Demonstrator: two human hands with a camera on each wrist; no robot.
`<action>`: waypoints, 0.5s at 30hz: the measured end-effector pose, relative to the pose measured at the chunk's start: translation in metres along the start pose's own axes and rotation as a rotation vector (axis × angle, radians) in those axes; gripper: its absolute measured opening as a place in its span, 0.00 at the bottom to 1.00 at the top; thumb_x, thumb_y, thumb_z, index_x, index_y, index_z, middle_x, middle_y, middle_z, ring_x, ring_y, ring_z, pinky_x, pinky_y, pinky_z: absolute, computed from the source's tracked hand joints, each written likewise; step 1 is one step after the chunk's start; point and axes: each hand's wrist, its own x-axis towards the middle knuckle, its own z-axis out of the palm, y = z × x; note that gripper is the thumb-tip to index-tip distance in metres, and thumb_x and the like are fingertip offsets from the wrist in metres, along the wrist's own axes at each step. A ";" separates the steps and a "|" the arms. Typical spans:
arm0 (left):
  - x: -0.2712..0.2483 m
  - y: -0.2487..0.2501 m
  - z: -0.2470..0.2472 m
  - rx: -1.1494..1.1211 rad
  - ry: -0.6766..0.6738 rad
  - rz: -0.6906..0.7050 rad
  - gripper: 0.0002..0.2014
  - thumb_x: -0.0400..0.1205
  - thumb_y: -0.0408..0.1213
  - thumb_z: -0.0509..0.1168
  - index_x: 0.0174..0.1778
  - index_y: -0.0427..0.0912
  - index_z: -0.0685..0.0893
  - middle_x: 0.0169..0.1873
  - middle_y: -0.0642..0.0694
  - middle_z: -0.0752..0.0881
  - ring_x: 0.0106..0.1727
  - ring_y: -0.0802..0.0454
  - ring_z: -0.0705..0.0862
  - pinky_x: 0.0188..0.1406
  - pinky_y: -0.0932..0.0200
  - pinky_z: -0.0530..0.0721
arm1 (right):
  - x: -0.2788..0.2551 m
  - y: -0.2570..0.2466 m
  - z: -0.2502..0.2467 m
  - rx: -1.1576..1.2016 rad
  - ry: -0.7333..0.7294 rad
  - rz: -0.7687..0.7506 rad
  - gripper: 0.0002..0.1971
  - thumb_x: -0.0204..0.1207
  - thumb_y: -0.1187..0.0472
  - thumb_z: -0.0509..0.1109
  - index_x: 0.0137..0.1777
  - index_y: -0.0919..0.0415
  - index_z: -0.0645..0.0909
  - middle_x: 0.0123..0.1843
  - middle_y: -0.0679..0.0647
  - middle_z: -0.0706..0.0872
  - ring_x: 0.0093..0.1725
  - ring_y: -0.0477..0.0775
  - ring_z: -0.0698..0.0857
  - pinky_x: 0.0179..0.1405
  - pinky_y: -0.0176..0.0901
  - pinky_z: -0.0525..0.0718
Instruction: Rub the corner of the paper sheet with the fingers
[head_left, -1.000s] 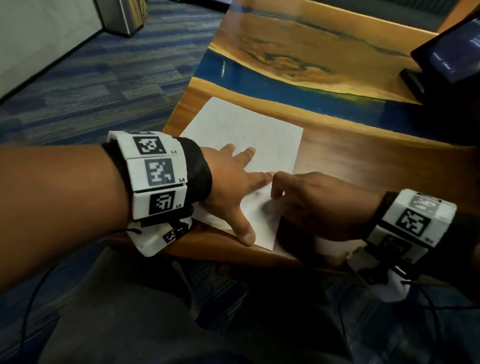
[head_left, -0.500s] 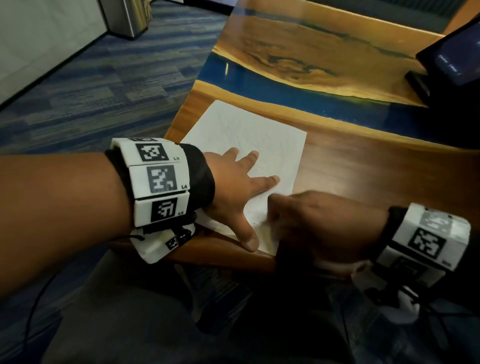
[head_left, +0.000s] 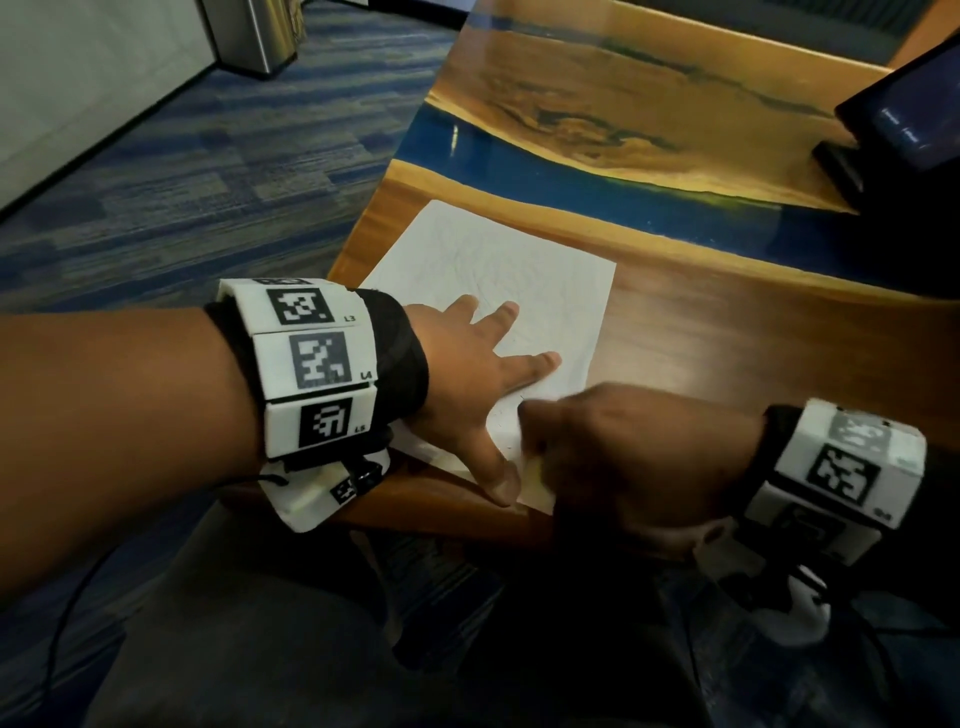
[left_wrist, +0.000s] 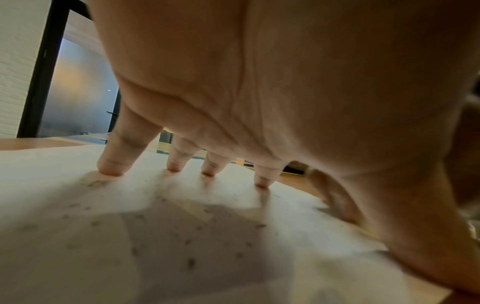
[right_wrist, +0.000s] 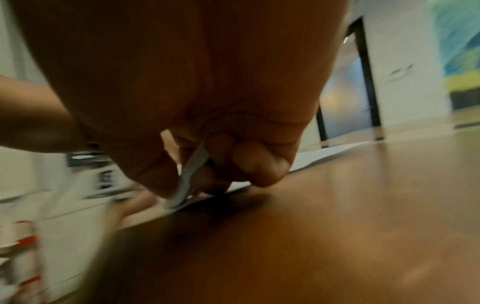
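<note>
A white sheet of paper (head_left: 493, 270) lies flat on the wooden table (head_left: 727, 338), near its front left corner. My left hand (head_left: 478, 364) rests on the paper with fingers spread and straight, fingertips (left_wrist: 109, 168) pressing down. My right hand (head_left: 613, 457) is at the paper's near right corner, fingers curled. In the right wrist view the thumb and curled fingers (right_wrist: 249, 162) pinch the lifted paper edge (right_wrist: 189, 172).
A dark tablet on a stand (head_left: 904, 119) sits at the table's far right. A blue resin band (head_left: 571, 182) crosses the tabletop. The table's left edge drops to patterned blue carpet (head_left: 182, 182). A metal bin (head_left: 254, 31) stands by the wall.
My right hand has slid toward me along the paper's right edge to the near corner and taken hold of it. The left hand has stayed spread on the sheet.
</note>
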 end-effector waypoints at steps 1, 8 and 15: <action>0.000 -0.001 0.001 0.000 0.001 0.003 0.65 0.60 0.86 0.62 0.85 0.70 0.30 0.87 0.44 0.27 0.89 0.30 0.36 0.80 0.27 0.66 | 0.004 0.008 -0.006 -0.027 0.038 0.082 0.09 0.80 0.52 0.66 0.57 0.48 0.73 0.46 0.45 0.83 0.43 0.47 0.82 0.42 0.43 0.83; 0.000 -0.002 0.002 0.002 -0.018 -0.011 0.66 0.59 0.86 0.62 0.82 0.72 0.26 0.86 0.45 0.25 0.88 0.31 0.33 0.80 0.23 0.62 | -0.003 -0.011 0.004 -0.020 -0.029 -0.050 0.11 0.79 0.52 0.66 0.59 0.49 0.72 0.46 0.46 0.83 0.42 0.48 0.83 0.41 0.44 0.84; -0.001 -0.002 0.003 -0.021 -0.021 -0.009 0.66 0.58 0.86 0.63 0.82 0.72 0.27 0.86 0.46 0.23 0.88 0.31 0.33 0.79 0.23 0.62 | -0.003 0.008 -0.005 -0.051 0.031 -0.004 0.08 0.78 0.49 0.66 0.52 0.44 0.71 0.43 0.43 0.82 0.40 0.45 0.82 0.40 0.46 0.85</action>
